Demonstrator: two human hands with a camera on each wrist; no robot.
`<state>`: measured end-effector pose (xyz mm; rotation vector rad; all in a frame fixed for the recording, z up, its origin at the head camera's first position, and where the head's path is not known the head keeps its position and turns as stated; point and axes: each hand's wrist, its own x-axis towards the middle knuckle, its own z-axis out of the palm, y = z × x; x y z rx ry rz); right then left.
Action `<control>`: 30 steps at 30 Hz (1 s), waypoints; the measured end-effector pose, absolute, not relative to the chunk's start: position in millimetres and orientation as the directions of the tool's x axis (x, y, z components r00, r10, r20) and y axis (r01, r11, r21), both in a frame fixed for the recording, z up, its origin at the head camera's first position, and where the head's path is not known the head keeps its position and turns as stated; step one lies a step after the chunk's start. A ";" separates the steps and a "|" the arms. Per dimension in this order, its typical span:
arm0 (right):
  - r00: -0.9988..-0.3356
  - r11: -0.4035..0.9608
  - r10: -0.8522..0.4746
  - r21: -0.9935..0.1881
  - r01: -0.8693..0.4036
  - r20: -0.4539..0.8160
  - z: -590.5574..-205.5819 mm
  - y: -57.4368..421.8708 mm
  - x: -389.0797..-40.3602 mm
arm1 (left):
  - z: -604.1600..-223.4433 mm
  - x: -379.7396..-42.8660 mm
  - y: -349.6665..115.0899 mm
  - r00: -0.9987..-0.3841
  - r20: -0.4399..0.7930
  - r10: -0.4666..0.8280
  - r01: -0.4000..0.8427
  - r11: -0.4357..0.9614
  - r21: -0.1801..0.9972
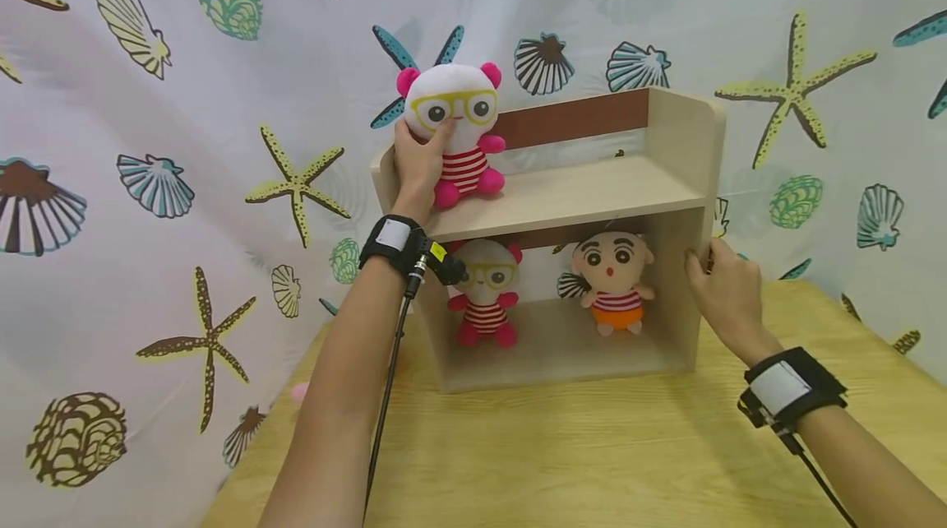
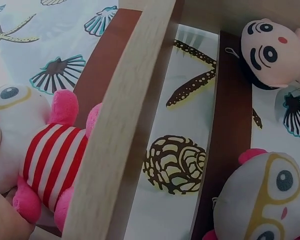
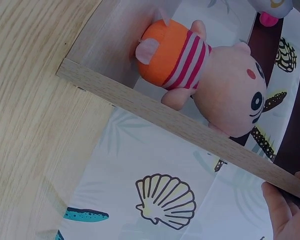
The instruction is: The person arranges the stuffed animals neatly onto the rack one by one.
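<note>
My left hand grips a plush panda with pink ears, yellow glasses and a red-striped body, at the left end of the top shelf. The left wrist view shows the same striped panda beside the shelf's edge. My right hand pinches the right side panel of the small wooden shelf unit; the thumb and fingers lie on either side of it. On the lower level sit a second plush panda at left and a boy doll in orange shorts at right.
The shelf unit stands on a wood-grain table. Behind it hangs a white curtain with shells and starfish. A small pink thing lies at the table's left edge, partly hidden by the left forearm. Cables run from both wrist straps.
</note>
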<state>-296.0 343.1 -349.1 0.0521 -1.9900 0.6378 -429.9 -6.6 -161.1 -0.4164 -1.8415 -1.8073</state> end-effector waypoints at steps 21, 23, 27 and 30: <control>-0.507 0.853 0.242 -0.430 -0.296 0.827 -349.3 340.7 -298.0 | -167.3 -436.9 -12.3 -0.893 0.430 -0.132 0.408 0.168 0.898; -0.514 0.850 0.243 -0.436 -0.296 0.823 -349.6 340.1 -297.7 | -168.5 -436.5 -12.5 -0.894 0.428 -0.134 0.404 0.176 0.898; -0.509 0.853 0.241 -0.430 -0.295 0.826 -349.6 342.0 -298.1 | -168.1 -433.9 -10.3 -0.895 0.427 -0.129 0.401 0.185 0.897; -0.496 0.855 0.245 -0.427 -0.295 0.833 -349.0 345.5 -298.3 | -165.0 -430.6 -6.7 -0.908 0.401 -0.124 0.372 0.201 0.906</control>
